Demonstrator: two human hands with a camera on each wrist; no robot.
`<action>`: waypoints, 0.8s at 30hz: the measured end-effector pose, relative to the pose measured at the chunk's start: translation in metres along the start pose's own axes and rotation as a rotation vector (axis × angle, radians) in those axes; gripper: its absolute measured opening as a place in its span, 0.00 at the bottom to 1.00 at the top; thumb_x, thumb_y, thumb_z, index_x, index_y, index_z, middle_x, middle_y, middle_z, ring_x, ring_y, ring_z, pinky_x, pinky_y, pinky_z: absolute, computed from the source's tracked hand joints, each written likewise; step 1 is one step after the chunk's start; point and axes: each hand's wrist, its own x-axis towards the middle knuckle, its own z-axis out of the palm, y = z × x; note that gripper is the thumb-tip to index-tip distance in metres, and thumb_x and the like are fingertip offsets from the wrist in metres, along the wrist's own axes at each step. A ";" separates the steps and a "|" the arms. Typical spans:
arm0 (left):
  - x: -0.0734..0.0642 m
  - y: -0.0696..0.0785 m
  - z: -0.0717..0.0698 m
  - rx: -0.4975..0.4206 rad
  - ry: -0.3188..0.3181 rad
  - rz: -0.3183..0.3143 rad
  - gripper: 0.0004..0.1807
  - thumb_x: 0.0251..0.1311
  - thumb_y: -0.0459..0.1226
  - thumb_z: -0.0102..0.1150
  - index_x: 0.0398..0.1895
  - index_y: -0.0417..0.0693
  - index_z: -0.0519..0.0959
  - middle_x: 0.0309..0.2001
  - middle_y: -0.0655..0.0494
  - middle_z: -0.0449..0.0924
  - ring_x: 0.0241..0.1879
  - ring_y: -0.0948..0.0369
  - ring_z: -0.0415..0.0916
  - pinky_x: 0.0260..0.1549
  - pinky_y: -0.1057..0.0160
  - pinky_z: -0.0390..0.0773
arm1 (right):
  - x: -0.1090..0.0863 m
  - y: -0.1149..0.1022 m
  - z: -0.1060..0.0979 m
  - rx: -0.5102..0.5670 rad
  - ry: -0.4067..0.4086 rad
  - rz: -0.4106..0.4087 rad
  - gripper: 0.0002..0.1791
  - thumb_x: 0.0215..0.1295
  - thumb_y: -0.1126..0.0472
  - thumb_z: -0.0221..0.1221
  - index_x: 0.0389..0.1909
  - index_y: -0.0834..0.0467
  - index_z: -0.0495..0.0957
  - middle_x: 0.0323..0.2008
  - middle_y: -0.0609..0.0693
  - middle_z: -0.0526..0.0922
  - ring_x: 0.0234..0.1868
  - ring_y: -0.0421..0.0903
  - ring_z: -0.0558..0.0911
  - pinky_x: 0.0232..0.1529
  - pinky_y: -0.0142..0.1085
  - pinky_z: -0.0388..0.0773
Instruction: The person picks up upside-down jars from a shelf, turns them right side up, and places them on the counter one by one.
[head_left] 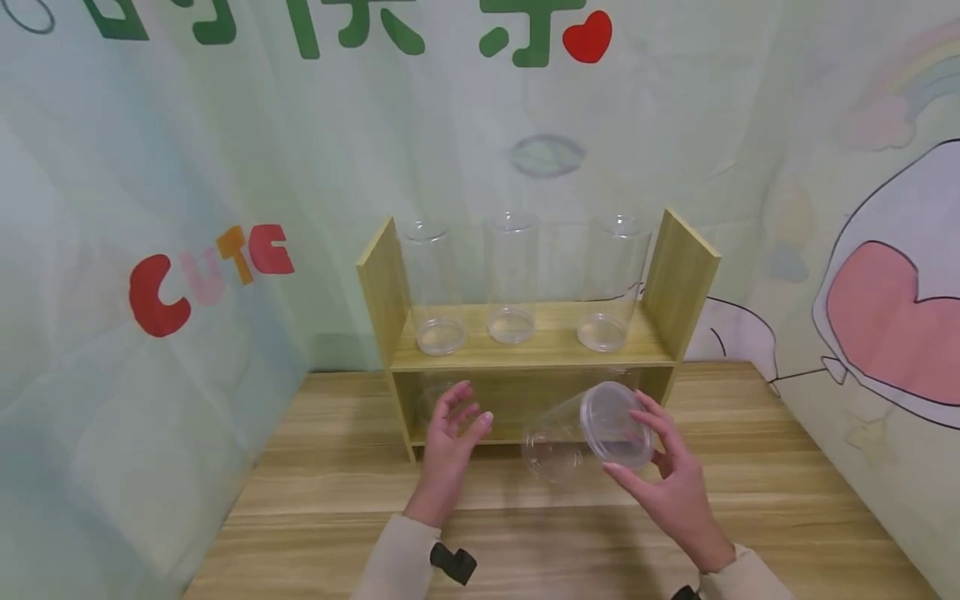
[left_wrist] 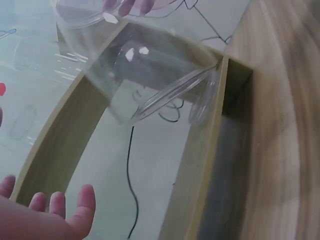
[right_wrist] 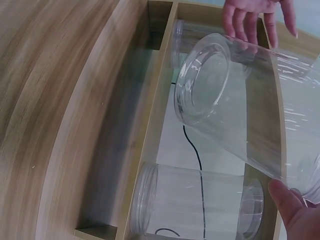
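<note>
The clear jar (head_left: 585, 429) is being held tilted before the wooden shelf (head_left: 551, 333), its gripped end pointing toward two o'clock in the head view. The right hand (head_left: 667, 483), at four o'clock from the jar, is grasping that end between thumb and fingers. The left hand (head_left: 448, 454), at nine, is gripping nothing, fingers loosely bent. At ten, eleven and twelve, three upright jars (head_left: 512, 279) are standing on the shelf.
</note>
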 end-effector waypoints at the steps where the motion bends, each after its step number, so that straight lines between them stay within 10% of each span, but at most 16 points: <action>1: 0.002 0.003 -0.002 0.018 0.004 0.027 0.33 0.60 0.30 0.65 0.68 0.42 0.64 0.66 0.45 0.63 0.65 0.43 0.61 0.53 0.60 0.76 | -0.001 0.000 0.000 -0.009 0.004 -0.005 0.41 0.37 0.84 0.72 0.58 0.72 0.70 0.68 0.68 0.63 0.64 0.42 0.69 0.51 0.28 0.77; 16: 0.017 0.068 -0.021 0.362 0.165 0.529 0.26 0.53 0.21 0.66 0.56 0.27 0.71 0.56 0.32 0.69 0.57 0.38 0.64 0.51 0.45 0.67 | -0.006 0.006 -0.002 -0.030 -0.009 -0.003 0.40 0.36 0.83 0.73 0.57 0.70 0.73 0.66 0.68 0.67 0.64 0.39 0.69 0.47 0.26 0.78; 24: 0.042 0.080 -0.044 0.528 0.321 0.706 0.26 0.52 0.26 0.70 0.55 0.36 0.72 0.61 0.39 0.66 0.64 0.52 0.57 0.59 0.47 0.59 | -0.007 0.010 -0.007 -0.081 -0.044 0.031 0.38 0.37 0.80 0.75 0.56 0.67 0.75 0.66 0.66 0.68 0.63 0.36 0.69 0.46 0.25 0.78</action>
